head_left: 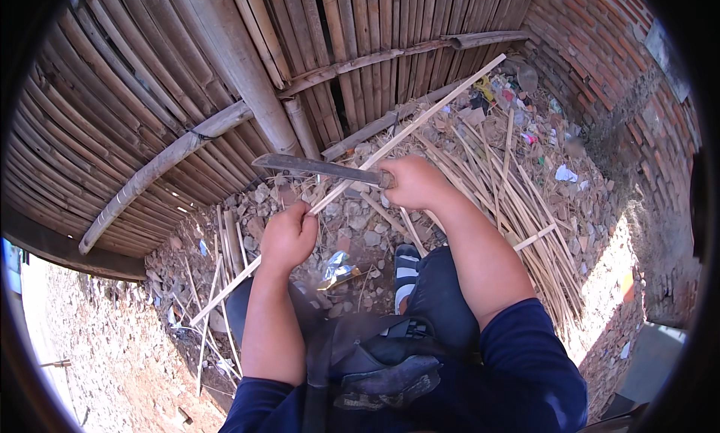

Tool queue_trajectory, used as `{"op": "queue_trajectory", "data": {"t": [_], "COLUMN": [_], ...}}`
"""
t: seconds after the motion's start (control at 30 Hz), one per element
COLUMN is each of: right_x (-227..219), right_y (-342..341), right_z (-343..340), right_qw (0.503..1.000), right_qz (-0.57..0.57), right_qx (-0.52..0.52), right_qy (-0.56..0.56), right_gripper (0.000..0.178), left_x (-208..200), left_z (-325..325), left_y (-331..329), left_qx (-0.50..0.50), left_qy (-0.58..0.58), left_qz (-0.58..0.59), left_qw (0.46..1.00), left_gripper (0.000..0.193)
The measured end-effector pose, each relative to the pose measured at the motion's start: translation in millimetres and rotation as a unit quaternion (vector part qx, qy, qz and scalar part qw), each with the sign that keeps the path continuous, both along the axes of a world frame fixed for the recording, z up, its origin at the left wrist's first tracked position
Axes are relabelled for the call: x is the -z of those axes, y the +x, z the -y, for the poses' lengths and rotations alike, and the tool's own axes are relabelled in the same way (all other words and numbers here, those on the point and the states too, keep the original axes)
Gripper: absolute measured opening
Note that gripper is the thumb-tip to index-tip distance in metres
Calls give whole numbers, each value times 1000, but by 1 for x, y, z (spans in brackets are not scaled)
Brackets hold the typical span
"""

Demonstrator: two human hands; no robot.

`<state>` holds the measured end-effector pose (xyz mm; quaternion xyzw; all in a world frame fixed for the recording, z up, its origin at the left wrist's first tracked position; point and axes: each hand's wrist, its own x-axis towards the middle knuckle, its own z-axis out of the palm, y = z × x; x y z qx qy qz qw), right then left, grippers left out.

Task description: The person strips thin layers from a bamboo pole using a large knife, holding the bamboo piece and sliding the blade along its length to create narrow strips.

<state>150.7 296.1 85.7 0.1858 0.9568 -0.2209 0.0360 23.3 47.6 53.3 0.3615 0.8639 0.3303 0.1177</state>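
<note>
A long pale bamboo strip [433, 112] runs slantwise across the view, from the lower left up to the far right. My left hand [288, 236] is closed around it below its middle. In my right hand [411, 182] is the handle of a machete [322, 165], its dark, broad blade pointing left. The blade lies across the strip, just beyond my left hand; whether its edge bites into the bamboo I cannot tell. The fingertips of my right hand are partly hidden behind the handle.
Many split bamboo strips [536, 238] lie heaped at the right, and a few more [217, 313] at the left. Rubble and litter [360, 230] cover the ground. Ahead stands a bamboo fence [360, 50] with a thick post [244, 65]; a brick wall [592, 65] rises at the right.
</note>
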Motion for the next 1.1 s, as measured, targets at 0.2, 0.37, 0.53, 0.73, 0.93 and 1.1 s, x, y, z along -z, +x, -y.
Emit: {"op": "queue_trajectory", "data": {"t": [0.2,0.37,0.53,0.73,0.93,1.1], "right_x": [26,20,11,10,18,15], "right_y": [8,0,-1,1,-1,-2], "right_z": [-33,-19,-10,-7,-6,-5], "right_qw": [996,1000,1000,999,999,1000], "right_qz": [-72,-3,-3,-23,-27,-28], "right_qx": [53,6,-10,19,-10,11], "right_qy": [1,-22,-1,-19,28,-1], "right_gripper": [51,50,47,44,42,40], "left_x": [6,12,10,10,9,11], "left_z": [-6,-4,-2,-5,-4,-4], "left_y": [2,1,-1,1,0,0], "left_qx": [1,8,9,1,5,14], "left_qy": [9,-6,-1,3,-1,5], "left_qz": [-15,-15,-23,-16,-21,-21], "left_qw": [1000,1000,1000,1000,1000,1000], "left_gripper": [25,25,23,25,24,24]}}
